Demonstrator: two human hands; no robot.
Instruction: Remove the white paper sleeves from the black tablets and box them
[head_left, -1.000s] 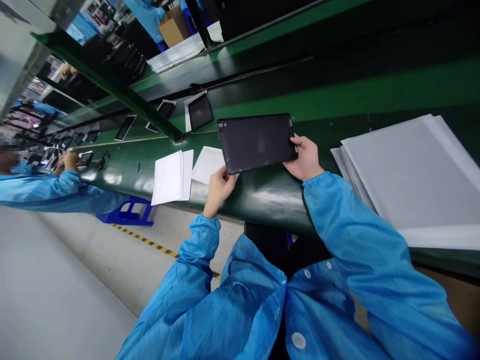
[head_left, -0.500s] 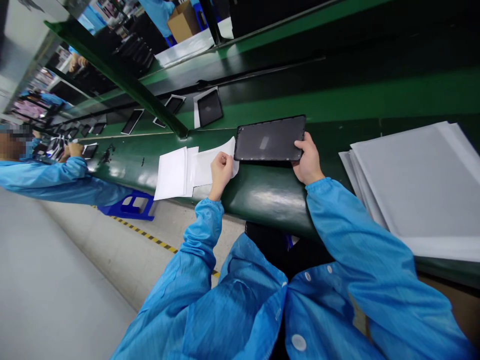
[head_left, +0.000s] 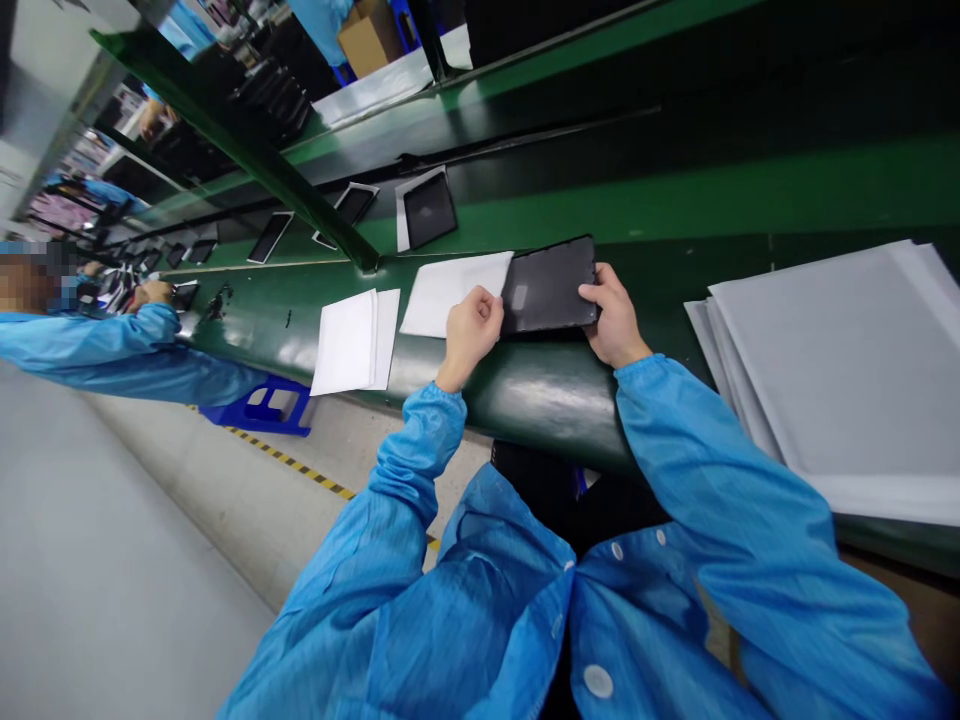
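My right hand (head_left: pixel 613 315) grips the right end of a flat black tablet-like panel (head_left: pixel 553 285), thumb on its upper face. The panel's left end is covered by a white sleeve (head_left: pixel 454 290). At the sleeve's near right edge, my left hand (head_left: pixel 474 328) is closed with its fingers pinched on it. The panel and sleeve are just over the green bench's front part. Left of them lies a small stack of white sleeves (head_left: pixel 347 343).
A pile of large grey-white sheets (head_left: pixel 840 350) lies on the right. Farther along the green conveyor, black panels (head_left: pixel 429 210) rest on white sleeves. A slanted green post (head_left: pixel 300 205) rises at left. A co-worker's blue sleeve (head_left: pixel 90 345) is at far left.
My left hand has brought the white sleeve off the small stack and rightward over the panel's left end. The panel has shifted slightly left.
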